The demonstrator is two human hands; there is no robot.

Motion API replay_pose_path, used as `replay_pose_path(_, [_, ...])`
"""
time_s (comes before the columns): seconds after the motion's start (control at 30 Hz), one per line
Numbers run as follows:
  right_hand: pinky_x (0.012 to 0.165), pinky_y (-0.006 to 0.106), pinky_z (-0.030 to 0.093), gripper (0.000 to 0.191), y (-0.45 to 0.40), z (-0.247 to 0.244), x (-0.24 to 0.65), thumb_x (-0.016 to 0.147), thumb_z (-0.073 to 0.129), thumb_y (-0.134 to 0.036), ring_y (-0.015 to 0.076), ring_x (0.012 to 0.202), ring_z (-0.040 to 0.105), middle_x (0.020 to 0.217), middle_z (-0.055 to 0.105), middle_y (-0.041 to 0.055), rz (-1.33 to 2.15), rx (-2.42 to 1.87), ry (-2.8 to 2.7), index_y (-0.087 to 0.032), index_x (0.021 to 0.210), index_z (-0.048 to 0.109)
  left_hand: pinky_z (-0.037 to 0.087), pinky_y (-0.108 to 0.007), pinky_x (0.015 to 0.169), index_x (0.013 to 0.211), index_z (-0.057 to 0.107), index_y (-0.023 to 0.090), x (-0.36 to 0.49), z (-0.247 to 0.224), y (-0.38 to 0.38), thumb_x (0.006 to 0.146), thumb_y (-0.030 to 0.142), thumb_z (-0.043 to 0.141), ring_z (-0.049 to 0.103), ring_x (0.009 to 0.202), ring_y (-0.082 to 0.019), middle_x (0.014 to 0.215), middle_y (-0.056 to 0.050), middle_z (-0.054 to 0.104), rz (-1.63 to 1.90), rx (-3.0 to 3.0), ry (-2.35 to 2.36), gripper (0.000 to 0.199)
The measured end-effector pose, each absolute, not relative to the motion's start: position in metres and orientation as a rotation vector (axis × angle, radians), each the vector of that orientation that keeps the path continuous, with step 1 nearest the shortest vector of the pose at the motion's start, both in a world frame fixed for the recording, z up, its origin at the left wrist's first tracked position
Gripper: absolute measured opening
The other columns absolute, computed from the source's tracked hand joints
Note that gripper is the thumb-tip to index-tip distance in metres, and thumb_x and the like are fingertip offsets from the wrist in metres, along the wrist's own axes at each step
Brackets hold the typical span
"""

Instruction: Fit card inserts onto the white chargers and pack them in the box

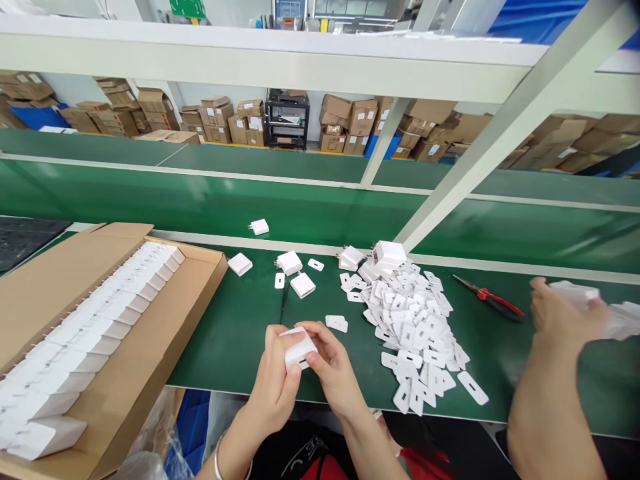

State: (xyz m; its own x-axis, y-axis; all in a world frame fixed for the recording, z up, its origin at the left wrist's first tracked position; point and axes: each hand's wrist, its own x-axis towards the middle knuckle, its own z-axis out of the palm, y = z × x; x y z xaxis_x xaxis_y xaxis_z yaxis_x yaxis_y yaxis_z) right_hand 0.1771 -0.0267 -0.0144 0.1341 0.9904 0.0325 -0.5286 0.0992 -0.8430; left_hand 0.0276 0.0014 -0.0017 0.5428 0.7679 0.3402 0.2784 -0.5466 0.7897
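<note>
Near the front edge of the green table, my left hand (274, 373) is closed round a white charger (299, 348). The fingers and thumb of my right hand (331, 363) press on its other side, by a dark slot in its end face. Just beyond my hands lie small white slotted plates (337, 323) and a thin dark tool (285, 300), its lower end near my left fingers. Farther back are a white charger body (303, 285) and a charger with prongs (289, 263). To the right is a big heap of white slotted plates (407, 313).
An open cardboard box (203, 287) with rows of white chargers stands at the left. Red-handled pliers (487, 295) lie right of the heap. A co-worker's hand (560, 310) holds whitish plastic at the right. A slanted white post (465, 160) meets the table's back.
</note>
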Motion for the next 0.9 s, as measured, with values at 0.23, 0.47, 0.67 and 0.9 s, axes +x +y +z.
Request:
replay_pose_path(0.23, [0.084,0.029,0.053,0.044,-0.03,-0.012,0.172,0.088,0.08,-0.052,0.0198,0.098,0.061,0.109,0.067,0.005,1.363,-0.769,-0.72,-0.027,0.122,0.069,0.048,-0.035,0.082,0.134,0.052,0.025,0.032,-0.007,0.0,0.112,0.03,0.029,0.053,0.099,-0.022,0.118,-0.009,0.045,0.985,1.987,0.917,0.033])
replay_pose_path(0.47, [0.083,0.027,0.051,0.046,-0.031,-0.017,0.17,0.089,0.078,-0.058,0.0195,0.097,0.061,0.108,0.068,0.0051,1.346,-0.769,-0.694,-0.027,0.121,0.068,0.047,-0.035,0.08,0.131,0.054,0.026,0.035,-0.004,0.0,0.112,0.033,0.028,0.053,0.096,-0.022,0.114,-0.008,0.047,1.004,1.959,0.896,0.033])
replay_pose_path(0.67, [0.079,0.028,0.052,0.048,-0.029,-0.022,0.166,0.084,0.082,-0.058,0.0186,0.089,0.06,0.101,0.066,0.0044,1.29,-0.796,-0.649,-0.025,0.116,0.069,0.047,-0.035,0.083,0.132,0.053,0.024,0.037,-0.008,0.0,0.112,0.033,0.029,0.053,0.097,-0.021,0.115,-0.008,0.046,1.001,1.947,0.873,0.032])
replay_pose_path(0.9, [0.081,0.03,0.054,0.044,-0.028,-0.021,0.156,0.091,0.072,-0.059,0.0196,0.089,0.063,0.099,0.067,0.0051,1.219,-0.904,-0.672,-0.024,0.116,0.066,0.047,-0.033,0.081,0.118,0.061,0.022,0.04,-0.015,0.005,0.112,0.042,0.031,0.054,0.095,-0.021,0.108,-0.007,0.05,1.063,1.745,0.942,0.037])
